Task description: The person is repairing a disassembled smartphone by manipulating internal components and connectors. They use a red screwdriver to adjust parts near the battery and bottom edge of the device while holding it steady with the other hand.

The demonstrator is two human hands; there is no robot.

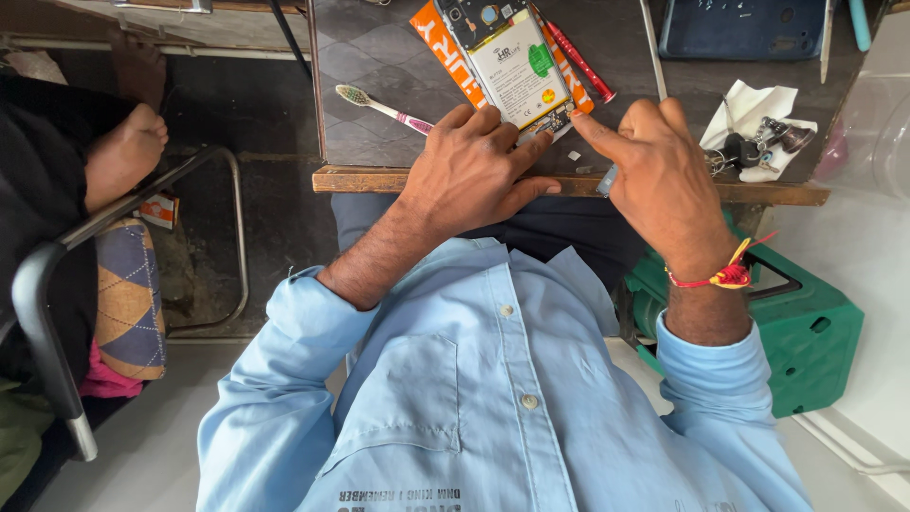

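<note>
An opened phone [507, 59] with its white battery showing lies on an orange packet [453, 52] on the dark table [379, 57]. My left hand [474, 169] rests at the phone's near end, fingertips pressing on it and steadying it. My right hand [664, 171], with a red thread on the wrist, is curled, its index finger touching the phone's near right corner. A small grey-blue tool [607, 180] pokes out under its thumb. Two tiny white bits [573, 155] lie between the hands.
A toothbrush [379, 106] lies left of the phone, a red screwdriver [580, 62] to its right. White tissue with keys and metal parts [758, 133] and a blue tray [744, 28] sit right. A green stool [806, 322] stands below; another person's foot [123, 156] rests on a chair [57, 284].
</note>
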